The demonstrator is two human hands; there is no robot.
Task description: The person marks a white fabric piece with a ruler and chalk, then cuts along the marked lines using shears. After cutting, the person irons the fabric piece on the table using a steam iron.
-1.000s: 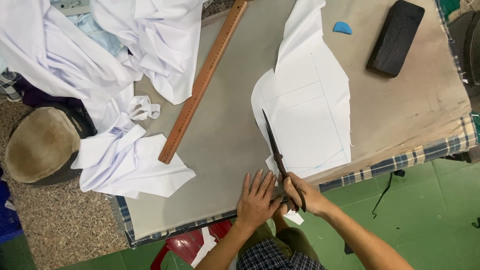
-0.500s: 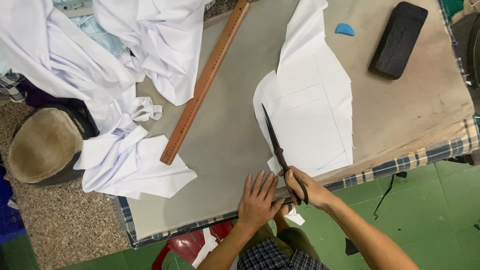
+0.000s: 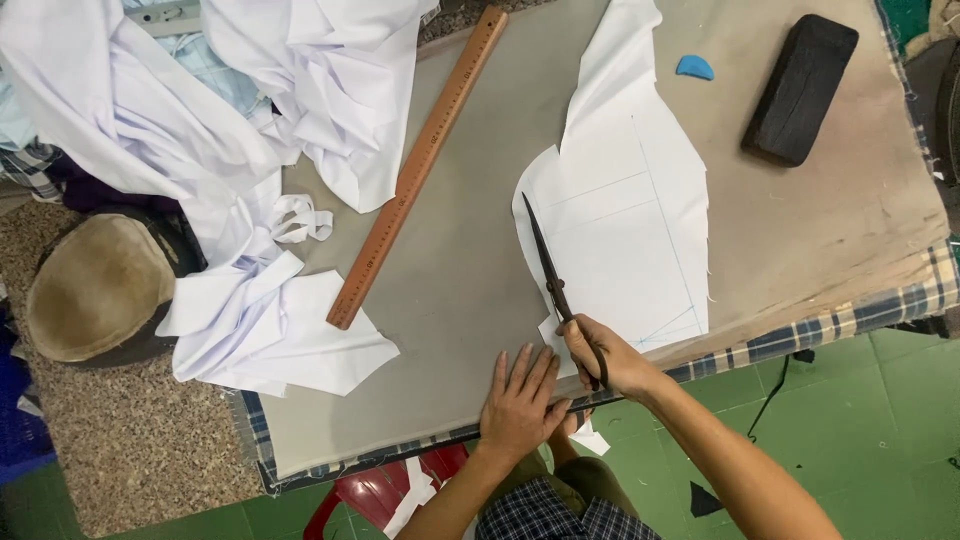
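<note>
My right hand [image 3: 608, 355] grips the handles of long dark scissors [image 3: 547, 268], whose blades point away from me along the left edge of a white fabric piece [image 3: 625, 230] marked with thin drawn lines. My left hand [image 3: 520, 400] lies flat, fingers spread, on the grey table cover [image 3: 450, 300] just left of the scissors, near the table's front edge.
A long wooden ruler [image 3: 420, 165] lies diagonally to the left. Heaps of white cloth [image 3: 250, 120] cover the table's left side. A black block [image 3: 800, 88] and a blue chalk [image 3: 694, 67] sit at the far right. A round tan cushion [image 3: 95, 285] is off the left edge.
The scissors and my right hand have shifted very slightly; my left hand stays flat on the table. Little else differs.
</note>
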